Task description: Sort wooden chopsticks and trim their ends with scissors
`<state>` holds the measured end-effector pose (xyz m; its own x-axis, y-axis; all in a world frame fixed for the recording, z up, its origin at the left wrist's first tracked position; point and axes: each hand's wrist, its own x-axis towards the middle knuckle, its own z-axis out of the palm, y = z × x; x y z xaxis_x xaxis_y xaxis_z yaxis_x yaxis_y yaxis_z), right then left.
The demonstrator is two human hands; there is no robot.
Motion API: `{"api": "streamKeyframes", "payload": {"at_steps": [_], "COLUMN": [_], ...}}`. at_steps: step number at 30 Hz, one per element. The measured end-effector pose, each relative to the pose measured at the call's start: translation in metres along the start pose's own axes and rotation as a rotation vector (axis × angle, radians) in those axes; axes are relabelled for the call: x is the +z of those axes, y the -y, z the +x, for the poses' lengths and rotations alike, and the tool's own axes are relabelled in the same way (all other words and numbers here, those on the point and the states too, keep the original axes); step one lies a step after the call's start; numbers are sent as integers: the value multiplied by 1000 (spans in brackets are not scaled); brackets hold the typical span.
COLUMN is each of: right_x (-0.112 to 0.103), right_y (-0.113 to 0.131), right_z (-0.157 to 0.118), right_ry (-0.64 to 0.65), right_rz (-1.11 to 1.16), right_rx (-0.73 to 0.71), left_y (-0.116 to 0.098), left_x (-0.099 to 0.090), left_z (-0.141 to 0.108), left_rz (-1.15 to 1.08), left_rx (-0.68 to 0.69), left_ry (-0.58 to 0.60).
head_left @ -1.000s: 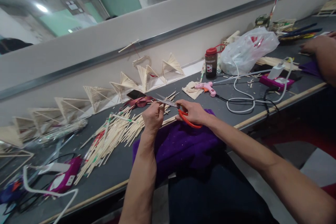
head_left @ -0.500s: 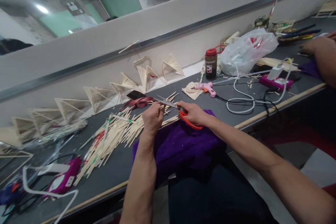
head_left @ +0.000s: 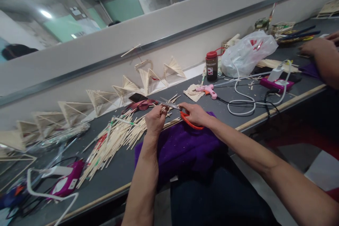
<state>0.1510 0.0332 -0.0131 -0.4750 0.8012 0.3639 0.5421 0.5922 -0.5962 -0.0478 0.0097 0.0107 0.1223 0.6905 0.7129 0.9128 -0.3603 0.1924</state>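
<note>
Scissors (head_left: 183, 116) gripped in right hand (head_left: 195, 113); left hand (head_left: 155, 119) fingers curled, contents unclear; bottle (head_left: 211, 74) lettering illegible.

The person's bare left forearm (head_left: 145, 169) reaches steeply forward, its left hand (head_left: 155, 118) curled with the thumb against the fingers. The bare right forearm (head_left: 243, 144) slants in from the lower right, its right hand (head_left: 196, 113) closed in a grip, near the left but apart.
</note>
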Motion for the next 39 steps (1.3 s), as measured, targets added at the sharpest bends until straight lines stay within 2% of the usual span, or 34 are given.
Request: {"api": "streamKeyframes", "payload": {"at_steps": [10, 20, 26, 32, 39], "right_x": [-1, -1, -3, -2, -1], "right_y": [2, 0, 3, 1, 1], "right_z": [-3, -2, -2, -1, -2], "right_ry": [11, 37, 38, 39, 5], "right_rz": [52, 81, 19, 11, 11], "right_rx": [-17, -44, 4, 10, -20], "left_y": [4, 2, 5, 4, 7], "left_x": [-2, -3, 0, 2, 2], "left_z": [1, 1, 0, 0, -1], "left_rz": [-32, -42, 29, 37, 50], "left_rx": [73, 56, 47, -27, 37], "left_ry": [-5, 35, 45, 32, 28]}}
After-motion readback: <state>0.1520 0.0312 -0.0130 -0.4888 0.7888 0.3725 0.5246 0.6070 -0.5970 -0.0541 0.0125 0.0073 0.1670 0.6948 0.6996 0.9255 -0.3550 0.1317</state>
